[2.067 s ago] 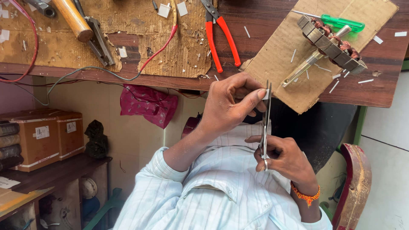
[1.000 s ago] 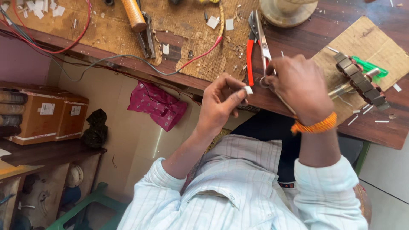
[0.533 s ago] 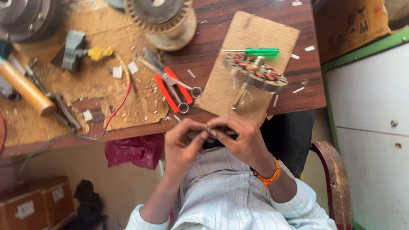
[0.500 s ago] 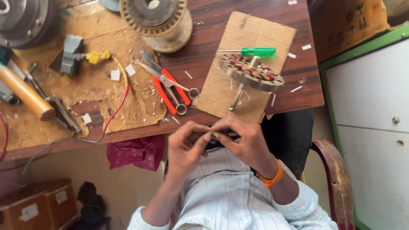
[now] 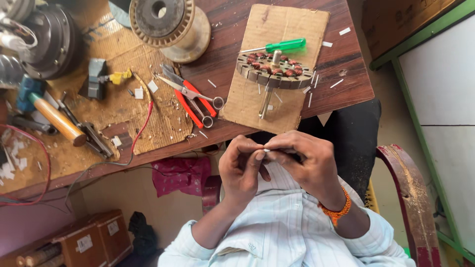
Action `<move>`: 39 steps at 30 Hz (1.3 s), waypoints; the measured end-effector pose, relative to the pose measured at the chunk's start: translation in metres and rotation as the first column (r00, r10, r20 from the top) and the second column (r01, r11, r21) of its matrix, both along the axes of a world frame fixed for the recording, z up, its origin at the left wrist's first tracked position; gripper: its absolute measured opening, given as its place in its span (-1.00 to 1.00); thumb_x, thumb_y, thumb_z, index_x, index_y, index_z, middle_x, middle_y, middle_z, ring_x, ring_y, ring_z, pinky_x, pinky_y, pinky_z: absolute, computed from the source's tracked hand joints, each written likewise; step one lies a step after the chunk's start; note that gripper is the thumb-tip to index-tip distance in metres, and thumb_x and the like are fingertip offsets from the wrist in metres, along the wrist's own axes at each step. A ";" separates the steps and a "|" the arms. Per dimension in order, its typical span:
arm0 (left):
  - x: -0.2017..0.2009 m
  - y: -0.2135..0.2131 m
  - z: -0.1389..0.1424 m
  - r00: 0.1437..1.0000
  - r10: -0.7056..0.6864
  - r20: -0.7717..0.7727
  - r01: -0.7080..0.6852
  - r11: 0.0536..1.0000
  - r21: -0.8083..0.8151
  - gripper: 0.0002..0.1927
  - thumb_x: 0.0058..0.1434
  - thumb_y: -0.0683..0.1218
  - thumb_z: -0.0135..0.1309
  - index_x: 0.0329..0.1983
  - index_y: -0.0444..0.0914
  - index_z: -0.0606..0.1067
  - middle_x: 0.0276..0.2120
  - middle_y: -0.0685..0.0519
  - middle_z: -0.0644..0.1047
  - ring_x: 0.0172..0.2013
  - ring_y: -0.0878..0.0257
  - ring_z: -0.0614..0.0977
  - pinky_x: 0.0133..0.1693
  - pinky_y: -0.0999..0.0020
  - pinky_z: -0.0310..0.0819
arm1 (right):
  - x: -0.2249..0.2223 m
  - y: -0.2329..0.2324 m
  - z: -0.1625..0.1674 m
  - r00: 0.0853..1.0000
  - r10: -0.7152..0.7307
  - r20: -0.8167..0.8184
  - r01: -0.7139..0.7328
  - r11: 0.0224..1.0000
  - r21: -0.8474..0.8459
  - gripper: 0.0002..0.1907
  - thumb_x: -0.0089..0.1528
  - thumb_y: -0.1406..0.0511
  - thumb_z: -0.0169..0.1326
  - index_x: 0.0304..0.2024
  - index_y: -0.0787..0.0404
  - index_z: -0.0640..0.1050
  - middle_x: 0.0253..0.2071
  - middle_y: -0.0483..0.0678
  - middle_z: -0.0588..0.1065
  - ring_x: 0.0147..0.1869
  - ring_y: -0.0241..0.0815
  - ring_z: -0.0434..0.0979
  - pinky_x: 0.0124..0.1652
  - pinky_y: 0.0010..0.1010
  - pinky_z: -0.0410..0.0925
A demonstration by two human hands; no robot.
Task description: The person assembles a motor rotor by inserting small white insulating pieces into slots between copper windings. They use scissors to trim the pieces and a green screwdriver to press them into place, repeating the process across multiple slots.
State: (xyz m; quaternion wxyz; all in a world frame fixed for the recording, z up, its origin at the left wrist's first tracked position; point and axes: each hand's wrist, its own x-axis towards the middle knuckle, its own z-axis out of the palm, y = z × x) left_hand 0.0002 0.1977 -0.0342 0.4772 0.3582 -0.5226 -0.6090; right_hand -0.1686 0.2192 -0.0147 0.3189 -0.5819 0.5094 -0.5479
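**Both hands pinch a small white strip**

The left hand and right hand meet just below the counter edge, above the lap. Their fingers are narrow — closed together on a tiny white strip, perhaps paper; it is too small to tell. On the counter, a wound stator lies on cardboard beside a green screwdriver — red pliers and scissors rest to its left.
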 end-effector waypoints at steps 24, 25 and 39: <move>-0.015 -0.029 0.023 0.948 -0.046 0.315 0.114 0.973 -0.200 -0.78 0.29 -0.34 0.17 -0.02 -0.31 0.52 -0.02 -0.06 0.47 -0.17 0.23 0.64 -0.24 0.43 0.63 | 0.001 -0.005 -0.058 0.956 -0.135 0.261 0.140 0.990 -0.002 -0.76 0.41 0.29 0.14 0.04 0.26 0.43 -0.26 -0.10 0.56 -0.29 -0.37 0.57 -0.32 -0.62 0.42; -0.013 -0.031 0.024 0.938 -0.026 0.346 0.118 0.962 -0.247 -0.78 0.29 -0.34 0.18 -0.02 -0.30 0.53 -0.07 -0.04 0.51 -0.16 0.24 0.65 -0.23 0.42 0.62 | 0.000 -0.007 -0.057 0.980 -0.148 0.136 0.160 0.984 -0.083 -0.80 0.38 0.33 0.18 -0.01 0.27 0.48 -0.24 -0.05 0.57 -0.27 -0.32 0.57 -0.31 -0.60 0.41; 0.000 -0.026 0.020 0.941 -0.072 0.331 0.107 0.990 -0.087 -0.91 0.35 -0.28 0.17 -0.09 -0.34 0.57 -0.28 0.04 0.56 -0.40 0.42 0.64 -0.43 0.54 0.58 | -0.002 -0.018 -0.037 0.978 -0.091 -0.186 0.020 0.935 -0.354 -0.70 0.17 0.52 0.37 -0.18 0.31 0.49 -0.21 0.08 0.58 -0.14 -0.06 0.68 -0.18 -0.38 0.53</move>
